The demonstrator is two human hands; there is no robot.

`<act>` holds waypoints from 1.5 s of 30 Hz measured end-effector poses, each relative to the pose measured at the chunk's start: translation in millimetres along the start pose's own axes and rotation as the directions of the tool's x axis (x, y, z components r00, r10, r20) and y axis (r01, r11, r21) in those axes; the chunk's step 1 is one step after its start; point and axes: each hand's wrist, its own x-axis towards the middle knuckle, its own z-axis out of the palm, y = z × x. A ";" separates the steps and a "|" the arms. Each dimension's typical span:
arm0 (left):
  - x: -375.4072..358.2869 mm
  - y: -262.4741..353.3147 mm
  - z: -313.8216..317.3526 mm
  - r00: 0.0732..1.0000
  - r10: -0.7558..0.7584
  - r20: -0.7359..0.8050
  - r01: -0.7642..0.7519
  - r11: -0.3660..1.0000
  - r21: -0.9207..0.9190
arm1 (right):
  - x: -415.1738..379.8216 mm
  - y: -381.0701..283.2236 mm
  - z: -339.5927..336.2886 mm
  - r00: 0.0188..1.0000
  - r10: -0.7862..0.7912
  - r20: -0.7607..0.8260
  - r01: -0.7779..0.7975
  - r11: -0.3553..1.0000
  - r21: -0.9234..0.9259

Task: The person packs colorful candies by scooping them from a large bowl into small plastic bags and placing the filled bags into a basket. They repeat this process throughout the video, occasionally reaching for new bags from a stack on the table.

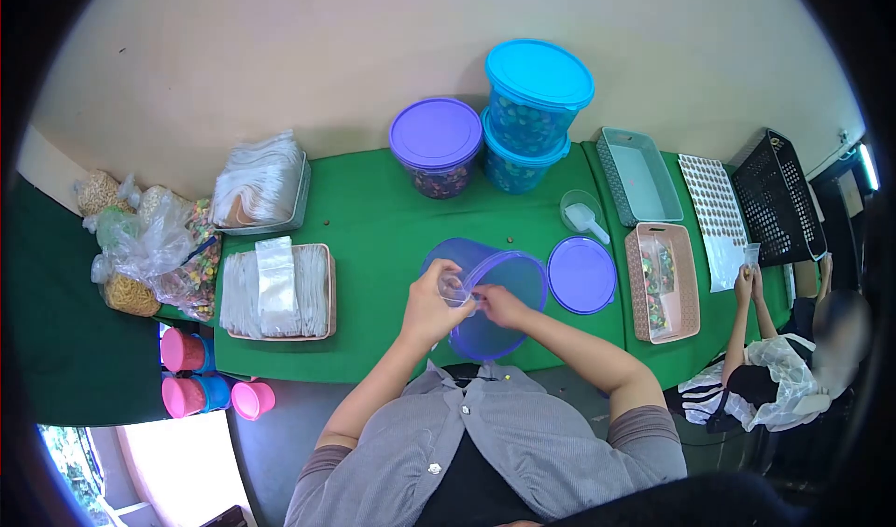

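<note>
A small clear plastic cup (pixel 453 290) is in the grip of my left hand (pixel 427 308), its fingers wrapped round the side. My right hand (pixel 505 307) is closed, fingertips together right beside the cup; whatever they hold is too small to make out. Both hands are over a translucent purple tub (pixel 511 280), which lies tilted on the green table with its mouth towards me. To the right of the tub, its round purple lid (pixel 582 275) lies flat. Behind that lid, a white scoop (pixel 585 219) rests in a clear round bowl (pixel 572 202).
Lidded tubs of wrapped sweets, one purple (pixel 436 135) and two blue (pixel 539 74), stand at the back. Left are baskets of plastic bags (pixel 275 289) and bagged snacks (pixel 163 247). Right are a pink basket (pixel 689 289), a teal basket (pixel 639 177), a black crate (pixel 779 196) and a co-worker (pixel 779 373).
</note>
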 end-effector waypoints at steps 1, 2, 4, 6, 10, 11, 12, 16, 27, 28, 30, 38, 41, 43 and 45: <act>0.5 -1.2 -0.6 1.000 0.001 0.004 -0.001 1.000 0.002 | 1.8 -2.7 9.9 1.000 0.001 -0.004 -0.001 1.000 0.003; 0.8 -2.6 -2.1 1.000 -0.019 -0.005 0.019 1.000 -0.010 | 4.2 -6.3 21.2 0.998 0.061 -0.003 -0.060 0.987 0.152; 0.6 -5.8 -5.8 0.999 -0.042 -0.012 0.042 0.999 -0.020 | 10.9 -16.2 37.5 0.993 0.121 0.008 -0.118 0.946 0.302; 0.9 -9.2 -10.8 0.999 -0.039 -0.035 0.038 0.999 -0.022 | 17.2 -26.1 46.4 0.958 0.239 -0.161 -0.090 0.778 0.622; 0.9 -22.9 -21.4 0.991 -0.081 -0.109 0.078 0.996 -0.033 | 29.4 -41.2 29.8 0.930 0.291 -0.224 -0.082 0.760 0.645; 2.0 -29.0 -24.8 0.984 -0.112 -0.139 0.106 0.993 -0.050 | 28.4 -45.9 20.7 0.930 0.316 -0.189 -0.100 0.711 0.696; 3.1 -34.9 -28.0 0.975 -0.145 -0.169 0.135 0.988 -0.070 | 27.0 -48.1 13.6 0.929 0.338 -0.151 -0.119 0.659 0.743; 7.3 -64.5 -37.4 0.958 -0.232 -0.167 0.210 0.967 -0.142 | 18.4 -68.0 -18.3 0.939 0.313 -0.146 -0.116 0.684 0.720; -0.9 -44.6 -57.7 0.915 -0.168 -0.367 0.146 0.985 -0.088 | -19.0 -130.0 -115.3 0.973 0.195 -0.121 -0.092 0.814 0.574; 1.1 -25.8 -63.5 0.888 -0.056 -0.457 0.028 0.997 -0.068 | -23.5 -137.3 -126.1 0.977 0.165 -0.132 -0.071 0.844 0.531; 4.9 4.9 -68.0 0.840 0.051 -0.541 -0.086 0.996 -0.040 | -33.2 -161.5 -150.7 0.978 0.148 -0.148 -0.049 0.850 0.525; 29.5 25.3 -9.3 0.946 0.318 -0.066 -0.318 0.948 0.017 | -57.6 -226.8 -212.5 0.954 -0.018 -0.300 0.007 0.999 -0.037; 29.5 25.3 5.5 0.946 0.323 -0.024 -0.323 0.946 -0.008 | -60.3 -225.5 -209.3 0.959 -0.124 -0.253 0.023 0.930 -0.367; 27.4 24.2 13.3 0.952 0.307 0.008 -0.307 0.951 -0.033 | -58.0 -228.0 -201.3 0.962 -0.145 -0.232 0.033 0.903 -0.428; 23.3 21.3 20.3 0.958 0.269 0.098 -0.263 0.962 -0.071 | -54.8 -233.6 -191.4 0.964 -0.167 -0.207 0.047 0.872 -0.488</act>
